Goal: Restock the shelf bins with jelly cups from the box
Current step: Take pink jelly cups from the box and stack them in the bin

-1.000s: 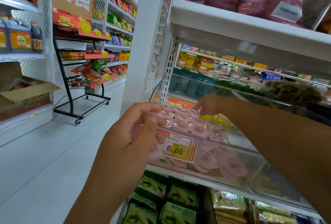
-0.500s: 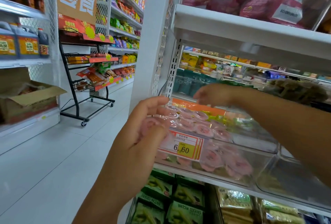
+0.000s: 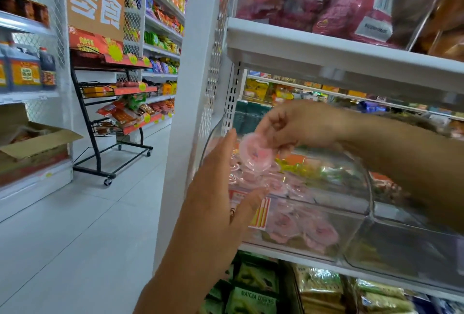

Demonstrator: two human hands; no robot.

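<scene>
A clear plastic shelf bin (image 3: 351,233) on the middle shelf holds several pink jelly cups (image 3: 319,234). My right hand (image 3: 298,125) pinches one pink jelly cup (image 3: 253,155) above the bin's left end, lifted clear of the pile. My left hand (image 3: 221,203) is flat against the bin's front, fingers up, thumb across the price tag (image 3: 261,215). It holds nothing. The open cardboard box (image 3: 32,142) sits on a low shelf at the far left across the aisle.
A second clear bin (image 3: 406,245) adjoins on the right. White shelf (image 3: 326,49) above carries red snack bags. Matcha cookie packs (image 3: 253,296) fill the shelf below. A black wheeled rack (image 3: 113,122) stands across the white floor.
My right hand has risen from the pile with one jelly cup pinched in its fingers. My left hand has flattened against the bin front. The view moved closer to the shelf.
</scene>
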